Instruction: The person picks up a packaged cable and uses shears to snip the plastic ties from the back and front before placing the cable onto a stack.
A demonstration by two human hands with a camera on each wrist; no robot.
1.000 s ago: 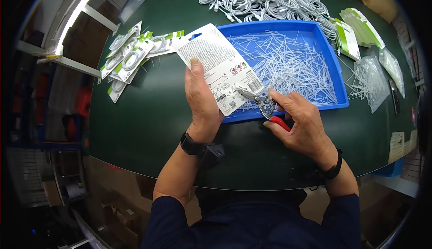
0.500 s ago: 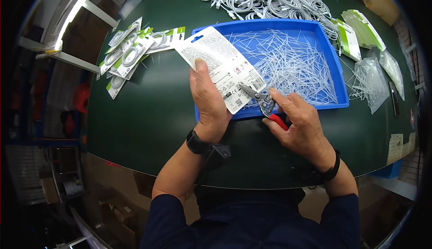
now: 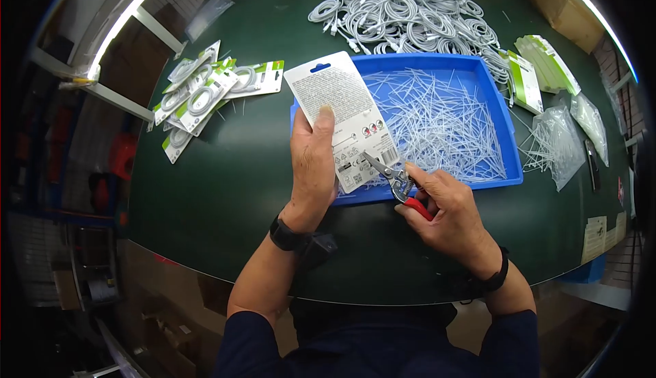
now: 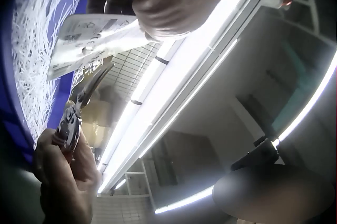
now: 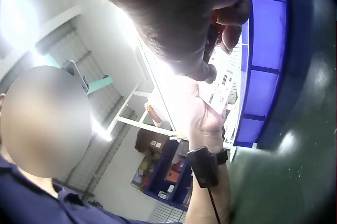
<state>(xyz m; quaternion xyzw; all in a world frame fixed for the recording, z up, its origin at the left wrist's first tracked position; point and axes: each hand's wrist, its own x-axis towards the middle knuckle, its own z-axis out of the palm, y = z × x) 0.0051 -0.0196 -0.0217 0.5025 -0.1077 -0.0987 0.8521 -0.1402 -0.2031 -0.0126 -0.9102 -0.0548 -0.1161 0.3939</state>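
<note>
My left hand point(image 3: 313, 166) holds a white packaging card point(image 3: 335, 91) by its left side, thumb lying over the printed back. A blue-rimmed hanging slot is at the card's top. In my right hand point(image 3: 451, 207) is a pair of snips point(image 3: 398, 183) with a red handle, a metal spring and pointed blades. The blade tips overlap the lower print of the card, near the barcode. In the left wrist view the snips point(image 4: 71, 121) show close to the card point(image 4: 84, 45). The card's other face is hidden in the head view.
Behind the hands is a blue tray point(image 3: 511, 132) full of thin white plastic ties point(image 3: 444, 125). Coiled grey cables point(image 3: 410, 12) are heaped at the back. Packaged cables point(image 3: 201, 98) lie left; green-and-white cards point(image 3: 525, 81), a clear bag point(image 3: 566, 145) and a black knife point(image 3: 592, 163) lie right.
The card has turned slightly more upright in my left hand, and the snips have stayed at its lower part. The head view has shifted, so the table appears lower.
</note>
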